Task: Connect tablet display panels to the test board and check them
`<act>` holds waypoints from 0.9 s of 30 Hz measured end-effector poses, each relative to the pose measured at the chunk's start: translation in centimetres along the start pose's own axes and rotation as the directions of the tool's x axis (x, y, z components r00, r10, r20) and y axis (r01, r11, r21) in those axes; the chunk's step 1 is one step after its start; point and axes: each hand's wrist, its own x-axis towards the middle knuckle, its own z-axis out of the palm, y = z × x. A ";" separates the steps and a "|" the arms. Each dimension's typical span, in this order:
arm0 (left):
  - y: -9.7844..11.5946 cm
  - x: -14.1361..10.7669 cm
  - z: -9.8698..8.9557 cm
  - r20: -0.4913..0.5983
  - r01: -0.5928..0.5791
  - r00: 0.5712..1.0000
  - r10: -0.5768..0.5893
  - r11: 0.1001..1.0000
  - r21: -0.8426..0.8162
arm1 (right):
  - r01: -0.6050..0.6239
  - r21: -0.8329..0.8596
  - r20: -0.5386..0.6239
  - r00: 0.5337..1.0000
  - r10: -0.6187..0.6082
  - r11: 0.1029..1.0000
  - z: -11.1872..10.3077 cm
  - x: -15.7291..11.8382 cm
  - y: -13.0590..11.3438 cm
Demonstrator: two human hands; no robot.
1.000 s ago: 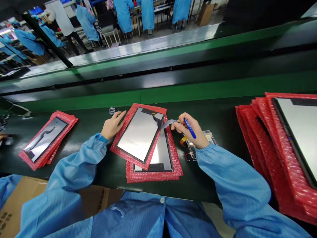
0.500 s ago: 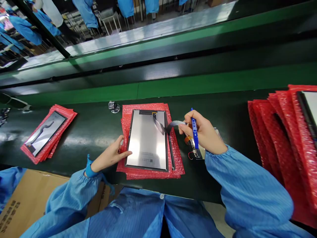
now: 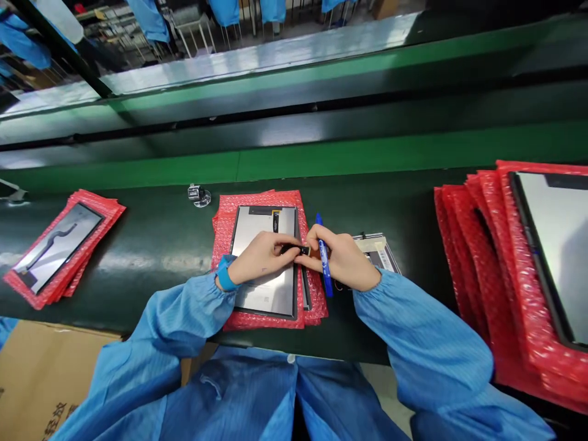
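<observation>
A silver-backed display panel [image 3: 271, 294] lies on red bubble-wrap sheets [image 3: 225, 229] on the dark green table. Above its right half, my left hand [image 3: 264, 257] pinches a black ribbon cable [image 3: 275, 222] that comes from the panel's top edge. Fingertips almost meeting it, my right hand [image 3: 337, 257] is closed at the cable's end and also carries a blue marker pen [image 3: 324, 257], held upright between the fingers. What the right fingertips pinch is small and partly hidden. Just right of that hand lies a circuit board assembly [image 3: 376, 250], partly covered.
On the left, another panel [image 3: 59, 245] rests on red bubble wrap. A tall stack of red bubble wrap [image 3: 478, 257] with a panel [image 3: 558, 245] on top stands at the right. Behind my left hand is a small metal counter [image 3: 199, 195]. A cardboard box [image 3: 50, 367] sits lower left.
My left hand has left the panel's left edge and moved right onto the cable. My right hand has moved left with the pen, and the cable end is now between both hands.
</observation>
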 end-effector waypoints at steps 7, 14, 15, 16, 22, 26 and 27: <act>-1.6 -0.7 0.1 -0.127 0.039 0.990 -0.059 0.987 -0.156 | -0.071 0.066 -0.007 0.997 0.071 0.995 -0.1 0.1 0.4; -1.2 -0.5 0.9 -0.141 0.036 0.988 -0.066 0.978 -0.207 | -0.028 0.069 0.055 0.998 0.024 0.997 0.9 0.0 0.7; -1.2 -0.5 0.9 -0.138 0.034 0.988 -0.066 0.974 -0.222 | -0.015 0.061 0.050 0.999 0.012 0.998 1.0 0.0 0.8; -1.3 -0.5 0.8 -0.136 0.030 0.989 -0.064 0.972 -0.235 | -0.002 0.061 0.046 0.999 -0.001 0.998 1.0 0.0 0.9; -1.6 -0.4 0.9 -0.099 0.017 0.994 -0.044 0.965 -0.260 | 0.020 0.101 0.048 0.999 -0.025 0.995 1.3 -0.2 1.0; -1.4 -0.2 0.8 -0.117 0.025 0.992 -0.056 0.968 -0.251 | -0.034 0.139 0.072 0.997 0.024 0.990 1.1 0.0 0.8; -1.3 -0.4 0.5 -0.163 0.020 0.985 -0.065 0.964 -0.265 | -0.047 0.166 0.050 0.998 0.039 0.985 0.7 0.1 0.8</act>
